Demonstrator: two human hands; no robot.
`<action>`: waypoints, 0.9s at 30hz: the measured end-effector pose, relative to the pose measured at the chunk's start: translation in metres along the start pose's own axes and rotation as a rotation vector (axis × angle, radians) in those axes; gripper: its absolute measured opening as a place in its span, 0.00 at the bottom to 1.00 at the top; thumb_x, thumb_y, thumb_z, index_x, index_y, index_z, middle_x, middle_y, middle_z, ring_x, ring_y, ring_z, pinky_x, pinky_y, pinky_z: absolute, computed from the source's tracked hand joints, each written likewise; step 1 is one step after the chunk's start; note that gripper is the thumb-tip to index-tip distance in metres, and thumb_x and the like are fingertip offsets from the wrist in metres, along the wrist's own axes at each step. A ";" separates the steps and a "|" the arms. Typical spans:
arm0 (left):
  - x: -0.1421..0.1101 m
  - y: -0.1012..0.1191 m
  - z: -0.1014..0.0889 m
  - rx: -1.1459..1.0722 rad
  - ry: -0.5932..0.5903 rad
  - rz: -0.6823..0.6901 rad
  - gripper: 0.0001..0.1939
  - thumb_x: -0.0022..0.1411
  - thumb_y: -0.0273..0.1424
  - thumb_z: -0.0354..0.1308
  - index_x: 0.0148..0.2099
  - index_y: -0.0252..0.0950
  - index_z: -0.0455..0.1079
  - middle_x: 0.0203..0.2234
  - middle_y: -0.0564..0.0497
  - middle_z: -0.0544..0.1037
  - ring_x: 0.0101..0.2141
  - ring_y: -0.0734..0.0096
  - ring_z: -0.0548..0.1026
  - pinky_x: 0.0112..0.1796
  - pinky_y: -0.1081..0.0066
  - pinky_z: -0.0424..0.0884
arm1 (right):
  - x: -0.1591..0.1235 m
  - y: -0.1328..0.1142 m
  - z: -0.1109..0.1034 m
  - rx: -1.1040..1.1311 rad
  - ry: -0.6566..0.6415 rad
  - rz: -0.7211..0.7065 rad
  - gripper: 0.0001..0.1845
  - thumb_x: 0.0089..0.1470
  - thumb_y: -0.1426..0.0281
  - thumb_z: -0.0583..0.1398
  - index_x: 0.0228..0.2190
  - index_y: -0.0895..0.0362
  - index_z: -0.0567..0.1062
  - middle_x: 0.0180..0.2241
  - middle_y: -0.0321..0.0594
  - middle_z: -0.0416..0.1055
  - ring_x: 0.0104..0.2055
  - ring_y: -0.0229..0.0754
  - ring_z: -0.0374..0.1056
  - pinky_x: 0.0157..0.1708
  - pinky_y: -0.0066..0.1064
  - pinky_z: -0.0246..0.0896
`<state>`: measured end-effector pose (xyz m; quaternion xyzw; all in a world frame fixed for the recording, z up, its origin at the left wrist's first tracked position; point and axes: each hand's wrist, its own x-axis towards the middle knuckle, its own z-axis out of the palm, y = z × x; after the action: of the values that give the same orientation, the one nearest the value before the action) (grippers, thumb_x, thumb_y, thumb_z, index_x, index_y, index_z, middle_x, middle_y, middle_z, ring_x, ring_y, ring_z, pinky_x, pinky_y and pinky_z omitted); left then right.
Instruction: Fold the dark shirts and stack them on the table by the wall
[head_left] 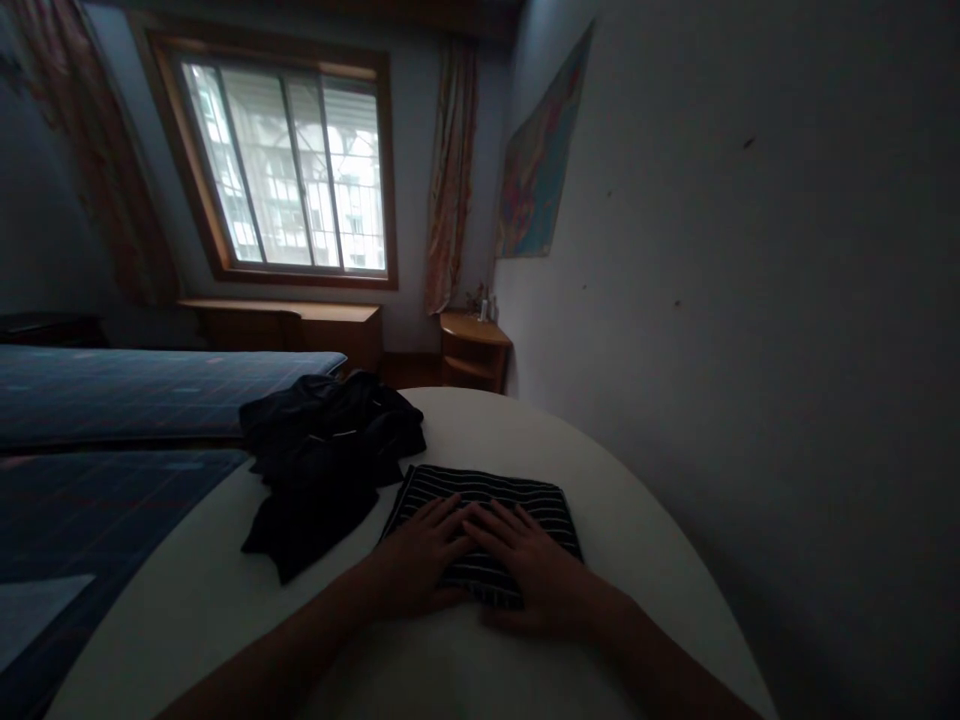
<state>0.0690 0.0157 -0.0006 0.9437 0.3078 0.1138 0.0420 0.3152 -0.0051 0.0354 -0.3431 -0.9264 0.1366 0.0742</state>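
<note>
A black garment with thin white stripes (491, 485) lies folded into a flat, roughly square shape on the round white table (637, 520). Both hands rest on top of it, palms down. My left hand (420, 555) covers its left side, fingers stretched out. On the right side lies my right hand (529, 560), its fingers also extended, and the fingertips of the two hands meet near the middle. Stripes show between and beyond the hands; the near corners are partly hidden under them.
A heap of crumpled dark clothing (330, 450) lies left of the striped garment, at the table's edge. Beds with blue plaid covers (150, 395) stand to the left. A wall (750, 350) rises on the right. A corner shelf (476, 330) and a desk (322, 312) stand beneath the window.
</note>
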 end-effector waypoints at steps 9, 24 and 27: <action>0.007 -0.023 0.021 0.086 0.321 -0.267 0.32 0.67 0.37 0.54 0.69 0.39 0.52 0.68 0.42 0.55 0.67 0.51 0.52 0.62 0.48 0.55 | 0.019 0.006 0.027 -0.091 0.123 0.492 0.41 0.59 0.52 0.56 0.68 0.40 0.45 0.71 0.40 0.37 0.70 0.69 0.33 0.62 0.68 0.35; 0.002 -0.019 0.019 -0.049 0.128 -0.454 0.30 0.70 0.46 0.44 0.66 0.34 0.58 0.67 0.40 0.56 0.66 0.55 0.53 0.63 0.53 0.55 | 0.075 0.113 0.003 -0.149 0.261 1.039 0.39 0.60 0.47 0.47 0.68 0.48 0.49 0.71 0.46 0.36 0.69 0.75 0.32 0.57 0.73 0.32; 0.002 -0.018 0.017 -0.057 0.102 -0.456 0.30 0.70 0.44 0.43 0.67 0.33 0.57 0.67 0.40 0.56 0.67 0.55 0.53 0.64 0.52 0.53 | 0.078 0.135 0.000 -0.133 0.293 1.066 0.40 0.60 0.47 0.48 0.68 0.48 0.50 0.71 0.46 0.37 0.68 0.76 0.32 0.57 0.74 0.32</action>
<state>0.0645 0.0316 -0.0193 0.8411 0.5116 0.1573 0.0775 0.3395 0.1442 -0.0017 -0.7837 -0.6110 0.0474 0.1012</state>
